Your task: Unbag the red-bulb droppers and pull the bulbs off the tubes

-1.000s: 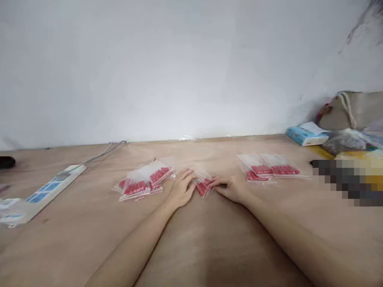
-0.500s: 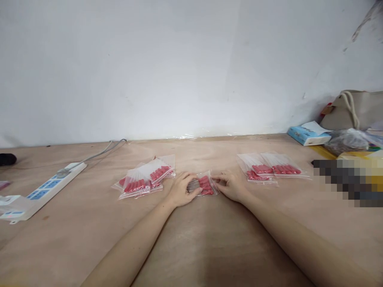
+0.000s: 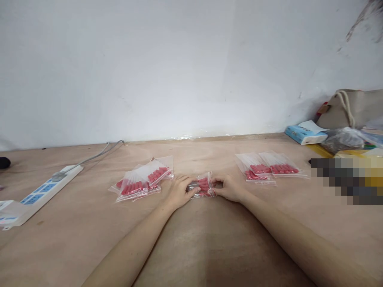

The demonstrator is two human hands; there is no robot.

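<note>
Between my two hands, on the wooden table [image 3: 179, 247], is a small clear zip bag [image 3: 204, 186] with several red stick-like pieces inside. My left hand [image 3: 181, 192] grips the bag's left end, thumb in front and fingers behind. At the right end, by the red-lined zip edge, my right hand [image 3: 228, 188] pinches the bag between thumb and fingers. Left of my hands lies a loose pile of similar filled bags [image 3: 134, 187]. Further right, more such bags [image 3: 257, 169] overlap each other.
A white power strip [image 3: 49, 191] with a grey cable lies on the left. Against the wall at the back right sit a blue tissue pack [image 3: 306, 133], a crumpled clear plastic bag [image 3: 344, 140] and a beige handbag [image 3: 359, 109]. A pixelated patch covers something at the right.
The bag between my hands has turned from slanted to lying sideways, its zip edge now toward my right hand. My right hand has closed on that edge. The side piles stay put.
</note>
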